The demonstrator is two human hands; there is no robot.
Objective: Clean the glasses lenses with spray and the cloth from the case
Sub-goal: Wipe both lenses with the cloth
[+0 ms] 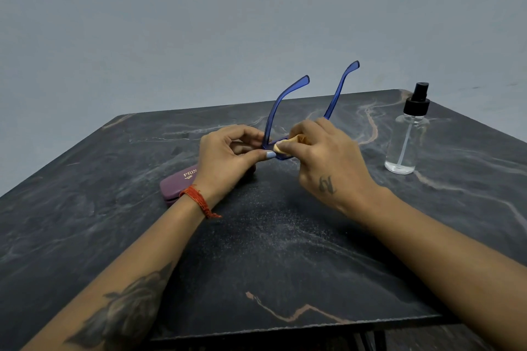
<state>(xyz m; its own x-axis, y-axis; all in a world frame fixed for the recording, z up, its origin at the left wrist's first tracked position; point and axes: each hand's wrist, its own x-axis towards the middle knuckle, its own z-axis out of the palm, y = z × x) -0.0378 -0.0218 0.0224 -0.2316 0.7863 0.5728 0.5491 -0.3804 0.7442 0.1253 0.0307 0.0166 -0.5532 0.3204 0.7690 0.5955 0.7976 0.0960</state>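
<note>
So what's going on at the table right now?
A person is wiping blue-framed glasses above a dark marble table. The left hand grips the frame at one end, and the right hand pinches a tan cloth against a lens. The temples point up and away. A clear spray bottle stands upright to the right, untouched. A closed purple case lies under the left wrist.

We see translucent blue glasses (285,100) with darker tips, and a pale tan cloth (288,145). The case (176,185) is plum purple with gold lettering. The table (271,251) is dark grey marble, veined in white and rust. The clear bottle (406,139) has a black sprayer; one wrist wears a red thread (199,199).
</note>
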